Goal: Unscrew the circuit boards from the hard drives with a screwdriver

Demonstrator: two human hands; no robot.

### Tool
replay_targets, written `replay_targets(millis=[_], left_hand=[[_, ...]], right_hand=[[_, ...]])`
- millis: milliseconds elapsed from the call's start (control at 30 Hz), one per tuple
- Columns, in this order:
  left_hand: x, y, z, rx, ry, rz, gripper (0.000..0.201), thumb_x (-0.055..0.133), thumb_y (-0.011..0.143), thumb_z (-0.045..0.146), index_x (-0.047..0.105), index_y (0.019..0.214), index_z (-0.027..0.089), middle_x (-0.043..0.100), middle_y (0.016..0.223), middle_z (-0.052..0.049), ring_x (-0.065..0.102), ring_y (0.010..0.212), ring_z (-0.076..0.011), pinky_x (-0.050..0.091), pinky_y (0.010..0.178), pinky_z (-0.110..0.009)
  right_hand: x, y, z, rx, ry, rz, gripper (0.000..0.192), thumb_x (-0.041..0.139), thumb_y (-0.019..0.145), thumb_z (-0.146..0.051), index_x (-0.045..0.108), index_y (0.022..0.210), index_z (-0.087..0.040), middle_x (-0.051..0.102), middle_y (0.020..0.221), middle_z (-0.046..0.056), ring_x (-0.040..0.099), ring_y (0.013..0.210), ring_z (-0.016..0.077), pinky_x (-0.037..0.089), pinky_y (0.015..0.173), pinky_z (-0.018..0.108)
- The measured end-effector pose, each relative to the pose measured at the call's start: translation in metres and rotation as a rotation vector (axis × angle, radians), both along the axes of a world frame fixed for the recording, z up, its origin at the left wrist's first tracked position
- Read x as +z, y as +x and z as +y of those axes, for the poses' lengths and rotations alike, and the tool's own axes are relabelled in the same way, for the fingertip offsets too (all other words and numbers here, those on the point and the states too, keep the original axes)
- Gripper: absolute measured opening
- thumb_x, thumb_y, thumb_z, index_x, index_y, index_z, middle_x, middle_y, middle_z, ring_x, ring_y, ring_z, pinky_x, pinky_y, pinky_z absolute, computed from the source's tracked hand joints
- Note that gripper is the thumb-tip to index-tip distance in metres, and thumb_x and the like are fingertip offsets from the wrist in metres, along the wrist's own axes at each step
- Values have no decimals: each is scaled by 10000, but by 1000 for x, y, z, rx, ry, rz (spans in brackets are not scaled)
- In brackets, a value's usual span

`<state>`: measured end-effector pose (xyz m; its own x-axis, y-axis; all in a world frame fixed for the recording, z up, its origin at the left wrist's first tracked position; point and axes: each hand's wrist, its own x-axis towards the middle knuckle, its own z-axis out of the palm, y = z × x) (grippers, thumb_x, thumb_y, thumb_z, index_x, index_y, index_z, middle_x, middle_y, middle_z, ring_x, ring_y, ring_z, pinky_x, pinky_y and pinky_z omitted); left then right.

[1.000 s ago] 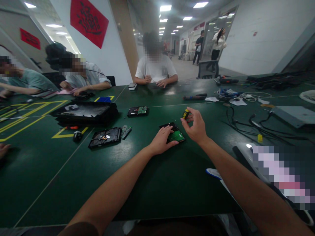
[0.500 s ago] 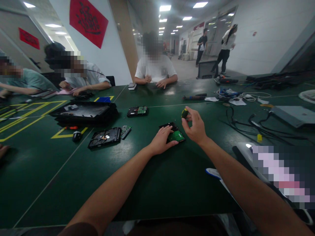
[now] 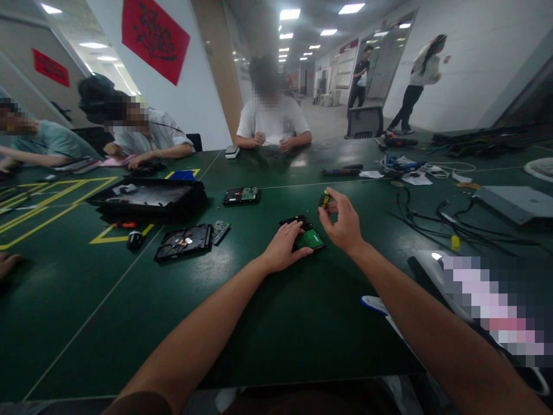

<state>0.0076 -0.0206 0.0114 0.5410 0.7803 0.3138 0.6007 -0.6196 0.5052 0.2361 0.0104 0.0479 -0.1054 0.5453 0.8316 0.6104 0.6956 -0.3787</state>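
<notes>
Since the earlier frame the screwdriver (image 3: 324,200) has turned in the right hand (image 3: 344,223)'s pinch, its tip hidden; the left hand (image 3: 283,246) presses flat, half-covering the hard drive (image 3: 307,236).

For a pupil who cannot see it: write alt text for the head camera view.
A person's left hand presses on a hard drive with a green circuit board, lying on a dark green table. The right hand holds a black-and-yellow screwdriver upright over it. Other people sit across the table.

Opened drive (image 3: 184,241) and black tray (image 3: 147,199) left on green tabletop (image 3: 268,323); cables (image 3: 436,216) right; people seated opposite.
</notes>
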Motion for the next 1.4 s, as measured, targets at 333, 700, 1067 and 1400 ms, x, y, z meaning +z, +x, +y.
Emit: replay_targets(millis=[333,700,1067,1400], left_hand=[[0,0,0,-2,2,-9,675,720,936,556,522,1466,189,539,1586,-183,349,1594,-349,242,1321,-603],[0,0,0,-3,11,-1,684,709,943,560,509,1480,186,546,1582,-177,358,1590,-346,255,1319,-594],[-1,1,0,0,9,2,668,704,948,559,520,1465,178,537,1589,-186,356,1591,-350,251,1321,-592],[-1,1,0,3,12,-1,678,724,935,545,514,1476,193,528,1600,-176,364,1587,-346,256,1317,-600]], right_hand=[[-3,-1,2,10,15,18,540,616,1005,-314,451,1518,-283,683,1303,127,747,916,249,666,874,484],[-5,0,4,24,10,4,590,590,1009,-308,418,1573,-305,655,1351,125,736,961,266,661,882,497],[-2,-1,2,10,34,5,565,599,1005,-276,438,1547,-283,635,1358,138,718,1024,283,663,882,498],[0,0,1,15,34,-15,562,587,1015,-296,435,1556,-302,638,1329,127,714,985,264,655,914,500]])
